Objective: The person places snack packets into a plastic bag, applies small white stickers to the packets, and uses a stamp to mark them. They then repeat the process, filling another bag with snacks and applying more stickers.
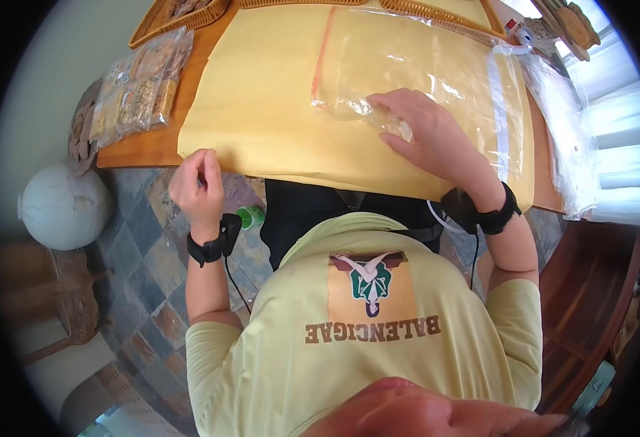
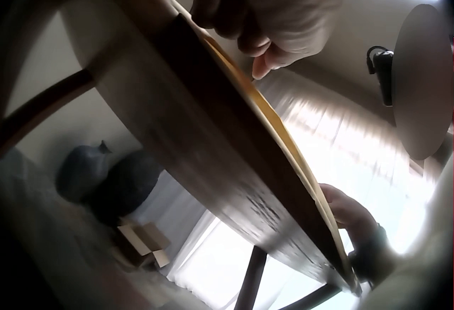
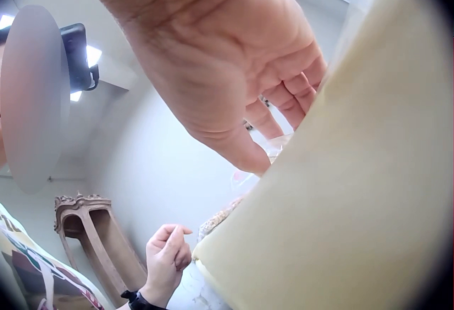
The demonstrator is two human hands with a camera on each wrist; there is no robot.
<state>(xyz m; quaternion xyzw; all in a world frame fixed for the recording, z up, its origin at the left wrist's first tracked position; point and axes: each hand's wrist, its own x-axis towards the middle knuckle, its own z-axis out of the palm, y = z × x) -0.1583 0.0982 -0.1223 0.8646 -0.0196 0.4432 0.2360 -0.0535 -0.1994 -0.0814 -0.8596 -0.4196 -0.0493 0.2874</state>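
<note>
A wide yellow sheet (image 1: pixel 262 95) covers the middle of the wooden table, with a large clear plastic bag (image 1: pixel 378 58) lying flat over its right part. My right hand (image 1: pixel 436 138) rests on the bag's near left area, fingers relaxed and spread; its palm (image 3: pixel 227 62) shows in the right wrist view. Beside the sheet's front left corner is my left hand (image 1: pixel 198 191), its fingers curled and nothing seen in them. In the left wrist view the curled left hand (image 2: pixel 277 12) is just off the sheet's edge (image 2: pixel 284 133).
Packets of dried food (image 1: pixel 134 95) lie at the table's left. Wicker trays (image 1: pixel 182 25) line the far edge. More clear bags (image 1: pixel 567 138) hang over the right end, near a white tape or strap (image 1: pixel 513 49). A round white lantern-like object (image 1: pixel 65 207) stands at the left.
</note>
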